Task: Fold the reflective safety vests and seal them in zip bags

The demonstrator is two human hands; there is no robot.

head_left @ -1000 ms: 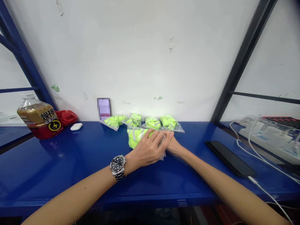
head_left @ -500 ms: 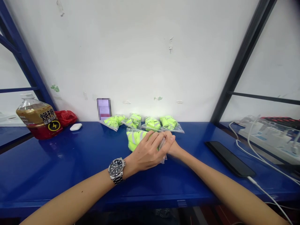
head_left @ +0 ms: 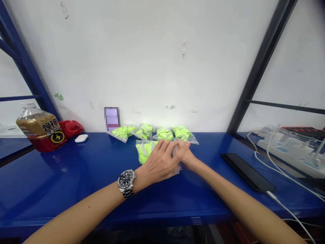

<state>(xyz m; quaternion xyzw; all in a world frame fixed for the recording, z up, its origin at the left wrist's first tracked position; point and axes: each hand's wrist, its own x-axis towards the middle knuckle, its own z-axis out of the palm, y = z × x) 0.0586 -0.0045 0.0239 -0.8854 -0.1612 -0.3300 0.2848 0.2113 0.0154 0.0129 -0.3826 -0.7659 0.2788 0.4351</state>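
A clear zip bag (head_left: 139, 142) with a folded neon-yellow cloth (head_left: 144, 154) in it, banded with grey reflective strips, lies on the blue tabletop in front of me. Over its right part lies my left hand (head_left: 162, 159), a steel watch on the wrist, its fingers bent and closed on the bag. My right hand (head_left: 186, 154) is closed at the bag's right end, against the left hand's fingers and thumb. The right fingertips are largely covered. A corner of the plastic pokes out below the two hands.
Several similar bagged yellow bundles (head_left: 165, 134) line the wall, near a propped-up phone-like device (head_left: 112, 118). On the left stand a drink bottle (head_left: 40, 127), a red plastic bag (head_left: 71, 128) and a white case (head_left: 81, 138). A charging phone (head_left: 247, 172) and power strips (head_left: 291, 149) are on the right.
Both hands stay at the bag's right end. The left thumb and right fingers have shifted slightly against each other, and less of the plastic edge shows between them.
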